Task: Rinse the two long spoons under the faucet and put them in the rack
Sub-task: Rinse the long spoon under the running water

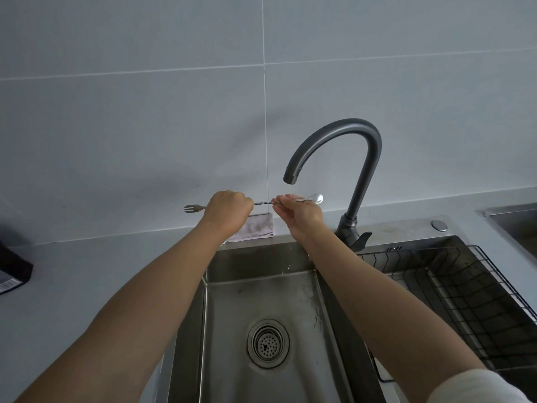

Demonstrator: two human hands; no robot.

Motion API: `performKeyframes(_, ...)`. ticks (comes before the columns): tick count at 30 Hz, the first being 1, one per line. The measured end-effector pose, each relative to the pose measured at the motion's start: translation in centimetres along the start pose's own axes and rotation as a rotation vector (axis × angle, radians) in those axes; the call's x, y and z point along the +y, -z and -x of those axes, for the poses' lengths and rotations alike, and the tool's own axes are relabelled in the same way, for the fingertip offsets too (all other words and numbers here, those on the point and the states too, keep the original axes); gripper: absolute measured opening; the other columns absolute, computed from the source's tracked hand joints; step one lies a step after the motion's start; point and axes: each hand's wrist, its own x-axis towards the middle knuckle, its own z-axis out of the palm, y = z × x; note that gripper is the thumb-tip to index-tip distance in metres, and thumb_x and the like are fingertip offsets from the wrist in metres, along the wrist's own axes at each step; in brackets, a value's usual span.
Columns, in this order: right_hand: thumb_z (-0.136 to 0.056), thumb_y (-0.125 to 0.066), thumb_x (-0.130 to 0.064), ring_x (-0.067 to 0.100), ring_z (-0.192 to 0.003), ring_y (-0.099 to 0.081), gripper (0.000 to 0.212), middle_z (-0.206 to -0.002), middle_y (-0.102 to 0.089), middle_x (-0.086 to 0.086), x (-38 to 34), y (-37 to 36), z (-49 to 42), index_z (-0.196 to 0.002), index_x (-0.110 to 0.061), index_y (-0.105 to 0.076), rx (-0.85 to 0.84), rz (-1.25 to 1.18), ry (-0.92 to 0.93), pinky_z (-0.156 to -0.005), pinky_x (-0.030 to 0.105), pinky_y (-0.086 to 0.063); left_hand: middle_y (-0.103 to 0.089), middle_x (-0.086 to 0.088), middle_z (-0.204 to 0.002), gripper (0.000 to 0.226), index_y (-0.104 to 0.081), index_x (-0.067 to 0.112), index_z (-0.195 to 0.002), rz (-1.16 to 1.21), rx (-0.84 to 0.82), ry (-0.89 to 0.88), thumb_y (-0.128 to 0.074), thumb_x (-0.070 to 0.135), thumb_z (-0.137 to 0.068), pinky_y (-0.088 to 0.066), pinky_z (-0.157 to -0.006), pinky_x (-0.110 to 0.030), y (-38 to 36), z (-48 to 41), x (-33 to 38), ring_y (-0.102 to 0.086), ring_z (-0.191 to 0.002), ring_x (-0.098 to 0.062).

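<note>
A long metal spoon (263, 202) with a twisted stem is held level above the sink (261, 298), below and slightly left of the dark faucet spout (290, 177). Its bowl points right, and a small fork end sticks out to the left. My left hand (228, 210) is fisted around the fork half. My right hand (299, 212) pinches the stem near the bowl. No water is running from the faucet. The black wire rack (465, 286) sits in the right part of the sink. I see only one long spoon.
A folded pinkish cloth (255, 228) lies on the sink's back ledge behind my hands. A dark box (13, 269) sits on the counter at the far left. The drain strainer (268, 343) is in the basin. The faucet lever (361, 238) is at its base.
</note>
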Motion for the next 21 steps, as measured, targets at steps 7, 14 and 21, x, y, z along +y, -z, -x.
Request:
performKeyframes(7, -0.087, -0.059, 0.000, 0.015, -0.051, -0.066, 0.007, -0.073, -0.060, 0.014, -0.5, 1.7, -0.2, -0.081, 0.001, -0.055, 0.069, -0.041, 0.036, -0.055, 0.021, -0.059, 0.008, 0.004, -0.048, 0.037, -0.052, 0.005, -0.038, 0.019, 0.193, 0.012, -0.079, -0.011, -0.019, 0.005, -0.051, -0.008, 0.6, 0.1, 0.5, -0.013, -0.034, -0.014)
performKeyframes(14, -0.088, -0.061, -0.014, 0.016, -0.062, -0.063, 0.018, -0.071, -0.062, 0.007, -1.6, 5.1, -0.3, -0.074, -0.008, -0.051, 0.070, 0.456, 0.279, -0.059, 0.020, -0.058, -0.012, 0.002, -0.041, 0.041, -0.050, 0.007, -0.034, 0.026, 0.280, -0.007, -0.083, -0.009, -0.014, -0.002, -0.049, -0.005, 0.0, 0.2, 0.3, -0.012, -0.033, -0.012)
performKeyframes(21, -0.093, -0.050, -0.010, 0.015, -0.079, -0.056, 0.024, -0.091, -0.063, 0.009, -2.8, 5.2, -0.5, -0.108, 0.003, -0.064, -0.179, 1.316, 0.462, -0.075, 0.019, -0.045, -0.014, 0.000, -0.041, 0.041, -0.048, 0.008, -0.029, -0.001, 0.347, 0.005, -0.076, -0.014, -0.009, -0.015, -0.045, -0.009, 0.7, -1.4, 1.0, -0.014, -0.035, -0.014)
